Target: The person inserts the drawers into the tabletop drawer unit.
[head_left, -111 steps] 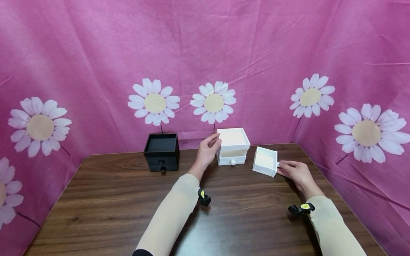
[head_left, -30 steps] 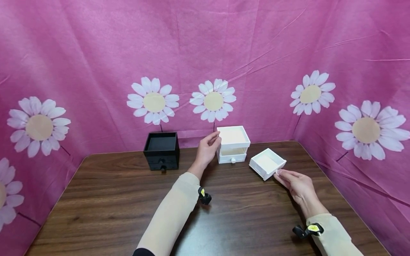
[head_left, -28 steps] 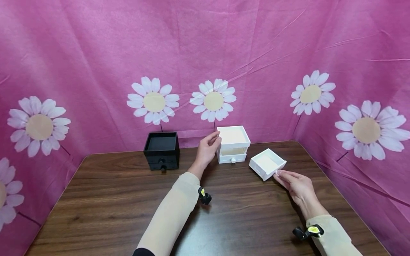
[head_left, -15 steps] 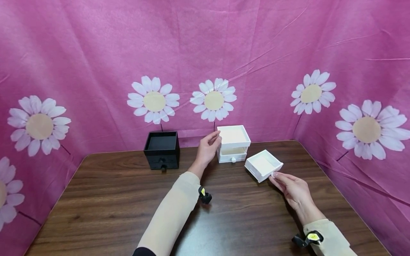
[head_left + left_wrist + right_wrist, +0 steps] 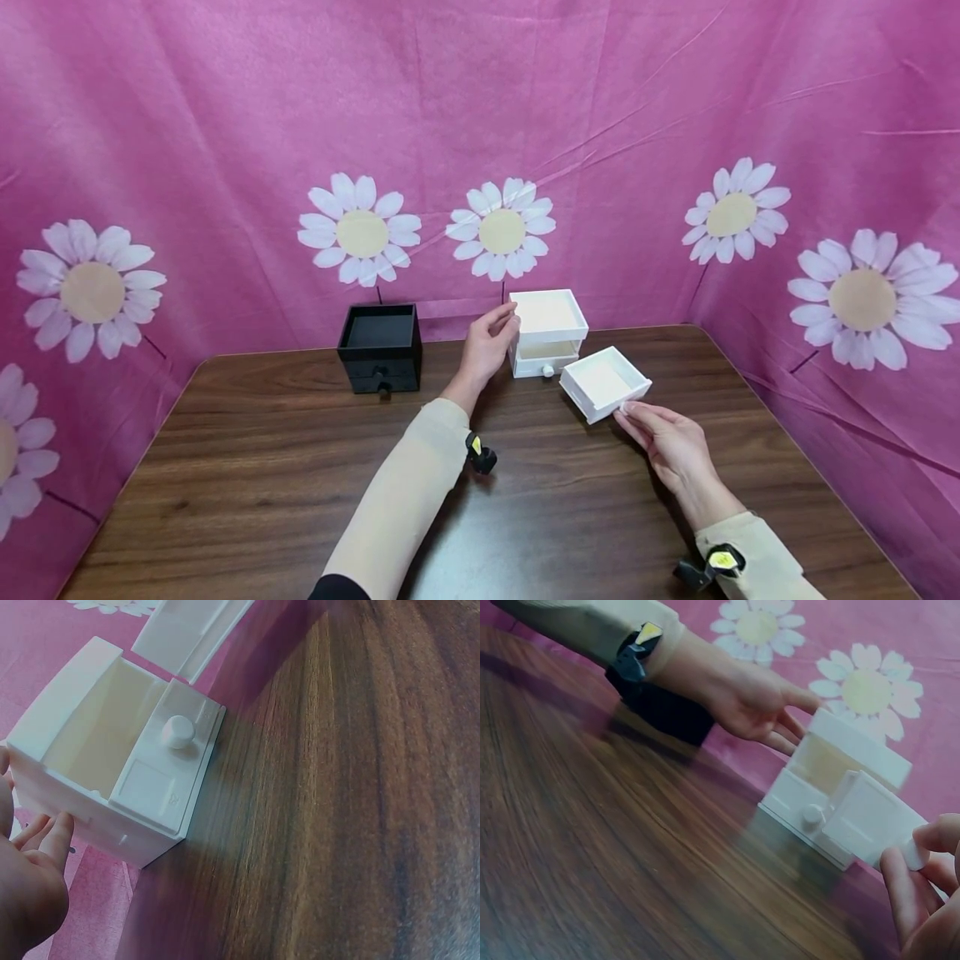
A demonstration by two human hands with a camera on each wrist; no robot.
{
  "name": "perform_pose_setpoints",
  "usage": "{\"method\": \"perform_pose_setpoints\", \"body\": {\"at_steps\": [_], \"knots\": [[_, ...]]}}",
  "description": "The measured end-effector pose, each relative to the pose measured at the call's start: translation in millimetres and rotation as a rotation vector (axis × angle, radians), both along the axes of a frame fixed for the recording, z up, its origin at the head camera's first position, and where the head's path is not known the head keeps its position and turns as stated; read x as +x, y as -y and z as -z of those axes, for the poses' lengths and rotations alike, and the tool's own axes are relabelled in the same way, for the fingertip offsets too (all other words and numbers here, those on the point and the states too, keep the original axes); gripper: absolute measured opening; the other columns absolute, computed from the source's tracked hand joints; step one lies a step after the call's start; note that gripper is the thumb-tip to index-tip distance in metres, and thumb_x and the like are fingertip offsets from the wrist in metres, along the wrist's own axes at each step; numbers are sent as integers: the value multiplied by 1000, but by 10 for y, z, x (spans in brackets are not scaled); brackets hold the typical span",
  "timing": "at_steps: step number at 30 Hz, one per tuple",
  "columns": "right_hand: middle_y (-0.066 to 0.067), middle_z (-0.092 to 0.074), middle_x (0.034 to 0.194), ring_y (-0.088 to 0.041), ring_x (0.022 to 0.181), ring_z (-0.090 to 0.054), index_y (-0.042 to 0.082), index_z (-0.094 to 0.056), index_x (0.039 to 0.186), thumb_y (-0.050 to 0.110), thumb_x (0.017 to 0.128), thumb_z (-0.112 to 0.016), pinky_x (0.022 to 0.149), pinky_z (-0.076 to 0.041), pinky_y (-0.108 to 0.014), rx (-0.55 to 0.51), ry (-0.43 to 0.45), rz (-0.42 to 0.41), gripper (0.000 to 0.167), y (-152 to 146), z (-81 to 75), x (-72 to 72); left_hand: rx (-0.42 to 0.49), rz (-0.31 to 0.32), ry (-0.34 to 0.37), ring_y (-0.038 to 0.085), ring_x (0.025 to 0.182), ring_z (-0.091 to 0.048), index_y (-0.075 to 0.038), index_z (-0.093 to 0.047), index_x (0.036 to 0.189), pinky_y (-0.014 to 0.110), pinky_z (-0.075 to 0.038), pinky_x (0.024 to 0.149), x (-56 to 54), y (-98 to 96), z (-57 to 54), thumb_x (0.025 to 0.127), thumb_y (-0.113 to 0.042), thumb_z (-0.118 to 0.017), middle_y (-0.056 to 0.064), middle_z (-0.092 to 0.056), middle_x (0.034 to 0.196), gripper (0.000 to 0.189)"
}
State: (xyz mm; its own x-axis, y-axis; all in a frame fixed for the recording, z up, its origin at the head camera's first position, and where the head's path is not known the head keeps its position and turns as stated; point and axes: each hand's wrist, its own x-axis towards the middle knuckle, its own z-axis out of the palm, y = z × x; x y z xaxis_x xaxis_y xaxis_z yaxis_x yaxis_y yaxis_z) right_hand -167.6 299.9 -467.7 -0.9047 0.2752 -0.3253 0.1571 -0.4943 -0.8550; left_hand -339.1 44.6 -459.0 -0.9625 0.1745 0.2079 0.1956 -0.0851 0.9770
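A small white drawer unit (image 5: pixel 549 315) stands at the back of the table, its upper slot bare and its lower drawer (image 5: pixel 146 791) in place. With straight-ish fingers, my left hand (image 5: pixel 485 346) touches the unit's left side; the left wrist view shows fingertips against that wall. My right hand (image 5: pixel 675 450) pinches the round knob (image 5: pixel 913 855) of a loose white drawer (image 5: pixel 606 379) between thumb and fingers. That drawer is held tilted in front and to the right of the unit. Nothing is seen inside it.
Left of the white unit stands a black drawer box (image 5: pixel 380 354) with an open top tray and dark knobs. Beneath everything is a brown wooden table (image 5: pixel 262 483). A pink cloth (image 5: pixel 480 100) with printed daisies hangs behind and at the sides.
The right hand has turned the loose drawer so its knob points toward me, and has carried it left, nearer the white unit. My left hand has stayed at the unit's side.
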Motion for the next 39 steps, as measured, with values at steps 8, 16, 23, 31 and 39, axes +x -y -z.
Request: {"method": "perform_pose_setpoints", "body": {"at_steps": [8, 16, 23, 31, 39], "knots": [[-1, -82, 82, -9, 84, -81, 13, -84, 78, -9, 103, -63, 89, -68, -25, 6, -7, 18, 40, 163, -3, -2, 14, 0, -15, 37, 135, -68, -1, -67, 144, 33, -59, 113, -5, -18, 4, 107, -10, -67, 24, -69, 142, 39], [0, -82, 82, -10, 83, -81, 14, -83, 78, -10, 103, -62, 90, -67, -26, 27, -25, 16, 41, 307, -23, -24, 18, -6, -15, 36, 135, -67, 0, -67, 144, 31, -59, 112, 1, -17, 15, 107, -10, -67, 24, -69, 143, 38], [0, -82, 81, -10, 83, -81, 15, -83, 76, -10, 103, -62, 89, -68, -26, 38, -32, 23, 42, 406, -57, -40, 32, -3, -29, 37, 136, -67, 2, -66, 144, 31, -59, 112, -7, -27, 22, 107, -8, -66, 25, -68, 144, 38], [0, -82, 82, -10, 83, -81, 15, -83, 76, -10, 102, -64, 90, -68, -27, 48, -46, 37, 41, 541, -44, -80, 32, -8, -27, 38, 135, -68, 1, -66, 144, 32, -59, 112, -16, -29, 25, 106, -8, -67, 25, -69, 142, 38], [0, -81, 81, -11, 82, -82, 15, -82, 74, -12, 101, -65, 90, -68, -29, 44, -60, 77, 42, 686, -33, -117, 37, -5, -24, 37, 136, -67, 1, -66, 144, 32, -58, 113, -7, -28, 25, 106, -7, -67, 25, -68, 144, 38]]}}
